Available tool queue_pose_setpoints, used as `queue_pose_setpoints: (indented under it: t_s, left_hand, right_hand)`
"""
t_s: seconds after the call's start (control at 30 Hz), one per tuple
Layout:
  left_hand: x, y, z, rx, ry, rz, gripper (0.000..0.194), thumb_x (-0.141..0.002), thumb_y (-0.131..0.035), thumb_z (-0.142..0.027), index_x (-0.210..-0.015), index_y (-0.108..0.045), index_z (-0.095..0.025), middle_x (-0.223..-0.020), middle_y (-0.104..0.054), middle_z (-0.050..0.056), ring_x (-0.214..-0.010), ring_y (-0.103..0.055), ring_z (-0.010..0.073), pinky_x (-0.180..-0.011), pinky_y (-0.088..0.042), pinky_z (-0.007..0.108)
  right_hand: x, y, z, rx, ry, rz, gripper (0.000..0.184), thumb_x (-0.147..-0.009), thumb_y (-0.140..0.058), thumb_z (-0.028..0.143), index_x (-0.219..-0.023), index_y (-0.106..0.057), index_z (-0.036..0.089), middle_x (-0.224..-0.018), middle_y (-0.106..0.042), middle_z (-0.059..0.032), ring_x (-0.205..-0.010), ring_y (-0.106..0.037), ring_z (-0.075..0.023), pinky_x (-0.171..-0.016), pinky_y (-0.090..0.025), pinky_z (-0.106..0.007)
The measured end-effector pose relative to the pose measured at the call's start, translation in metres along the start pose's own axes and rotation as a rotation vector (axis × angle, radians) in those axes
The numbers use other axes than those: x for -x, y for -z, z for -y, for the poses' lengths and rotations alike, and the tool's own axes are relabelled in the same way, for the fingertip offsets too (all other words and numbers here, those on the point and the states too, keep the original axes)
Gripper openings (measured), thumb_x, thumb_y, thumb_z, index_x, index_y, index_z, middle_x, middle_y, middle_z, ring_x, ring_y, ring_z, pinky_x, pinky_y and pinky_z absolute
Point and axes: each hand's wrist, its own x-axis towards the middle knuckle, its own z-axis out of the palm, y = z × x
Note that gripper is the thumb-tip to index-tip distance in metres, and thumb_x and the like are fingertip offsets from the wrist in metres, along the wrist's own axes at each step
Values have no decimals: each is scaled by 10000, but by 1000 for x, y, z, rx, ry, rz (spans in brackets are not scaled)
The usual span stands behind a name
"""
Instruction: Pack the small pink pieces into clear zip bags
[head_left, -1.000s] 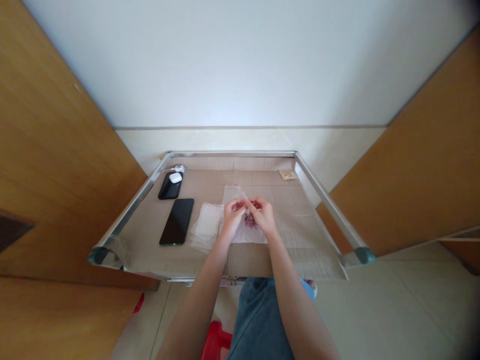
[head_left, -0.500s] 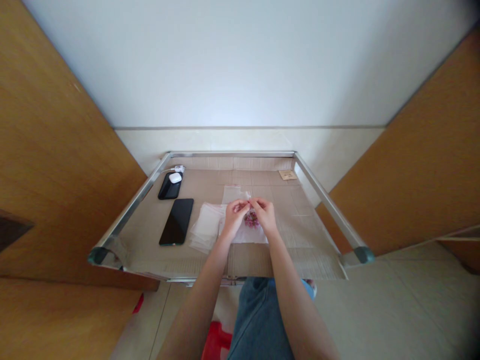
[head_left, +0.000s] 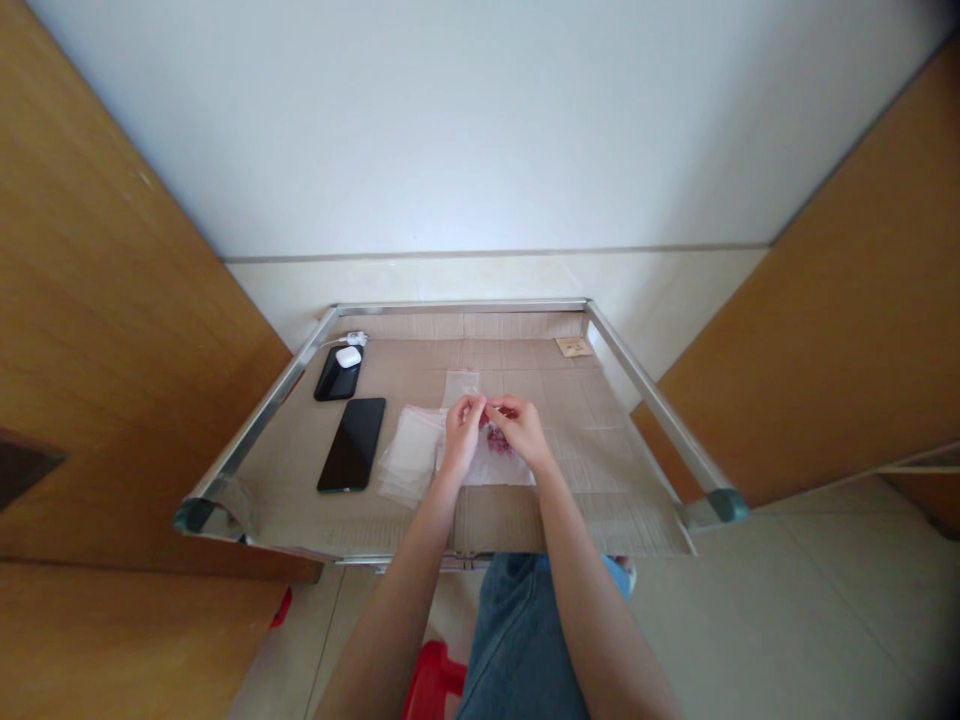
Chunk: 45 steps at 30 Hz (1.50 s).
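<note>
My left hand (head_left: 463,432) and my right hand (head_left: 519,428) meet over the middle of the cardboard, fingertips pinched together. Between them is what looks like a small clear plastic bag (head_left: 477,394), mostly hidden by the fingers. Just below the fingertips, a pile of small pink-red pieces (head_left: 499,440), perhaps dried flower buds, lies on a white sheet (head_left: 491,472). To the left of my left hand is a fanned stack of clear zip bags (head_left: 409,452). Another flat zip bag (head_left: 460,382) lies beyond my hands.
A black phone (head_left: 351,445) lies left of the bags. Behind it a white earbud case (head_left: 348,357) rests on a black tray-like object (head_left: 330,385), near a white charger (head_left: 356,339). A brown paper packet (head_left: 573,347) lies far right. Metal rails (head_left: 660,405) frame the cardboard (head_left: 600,460).
Both hands have shifted slightly left, and my right fingers now reach farther across toward the left hand. The clear bag at the fingertips moved with them. The pile stays put.
</note>
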Motion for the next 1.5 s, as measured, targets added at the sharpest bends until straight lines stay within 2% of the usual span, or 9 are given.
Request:
queue_pose_setpoints:
  t_s: [0.23, 0.43, 0.77, 0.9, 1.03, 1.2, 1.33, 1.4, 1.5]
  left_hand:
    - [3, -3, -3, -113, -85, 28, 267, -796, -530, -443, -693, -556, -198, -662, -540, -1, -649, -494, 137, -635, -375, 230]
    - [5, -3, -5, -187, -155, 90, 245, -830, -488, -366, -663, -537, -194, -623, -504, -12, -608, -465, 128, -597, -343, 222]
    - [8, -1, -8, -255, -152, 23, 201, -793, -520, -278, -611, -532, -194, -578, -510, -18, -571, -452, 125, -576, -323, 222]
    - [11, -1, -9, -360, -199, 18, 170, -742, -536, -197, -572, -531, -196, -554, -513, -22, -566, -467, 128, -589, -333, 226]
    - [13, -2, -11, -404, -230, 36, 144, -703, -558, -174, -561, -552, -197, -554, -531, -20, -569, -480, 131, -606, -338, 230]
    - [13, -1, -11, -329, -204, 17, 175, -761, -540, -245, -596, -567, -193, -574, -555, -12, -576, -505, 132, -608, -365, 228]
    - [11, -2, -9, -232, -146, 27, 216, -804, -524, -339, -655, -551, -185, -615, -552, -6, -617, -521, 132, -607, -384, 224]
    - [10, -2, -7, -193, -132, -7, 203, -818, -517, -371, -743, -549, -185, -699, -571, 4, -686, -543, 136, -653, -408, 227]
    - [6, -2, -5, -193, -118, -90, 233, -821, -527, -390, -946, -533, -193, -961, -595, 46, -863, -568, 154, -768, -435, 259]
  right_hand:
    - [0, 2, 2, 60, 1, -93, 203, -773, -536, 311, -751, -695, 187, -748, -677, -41, -664, -617, -147, -624, -476, -250]
    - [1, 2, 3, 238, 61, -178, 200, -793, -530, 310, -747, -683, 190, -728, -657, -43, -648, -590, -150, -628, -440, -255]
    - [7, -8, 19, 517, 127, -303, 219, -827, -492, 294, -741, -665, 191, -729, -627, -54, -675, -559, -163, -637, -388, -265]
    - [5, -3, 15, 545, 106, -442, 239, -844, -456, 279, -754, -653, 179, -725, -609, -53, -639, -547, -154, -623, -376, -266]
    - [3, 4, 12, 511, 90, -526, 264, -852, -439, 304, -771, -650, 170, -726, -606, -51, -625, -540, -153, -619, -378, -270]
    - [3, 4, 14, 469, 103, -459, 294, -873, -422, 340, -841, -658, 167, -750, -614, -60, -652, -550, -157, -643, -395, -274]
    - [2, 6, 12, 328, 120, -398, 313, -876, -429, 372, -886, -662, 162, -806, -642, -79, -694, -571, -162, -667, -428, -279]
    - [1, 7, 9, 216, 107, -384, 317, -866, -449, 398, -881, -662, 162, -827, -657, -84, -718, -586, -166, -668, -443, -282]
    - [-2, 9, 6, 1, 59, -359, 312, -828, -510, 431, -862, -661, 160, -787, -669, -72, -689, -594, -161, -635, -454, -278]
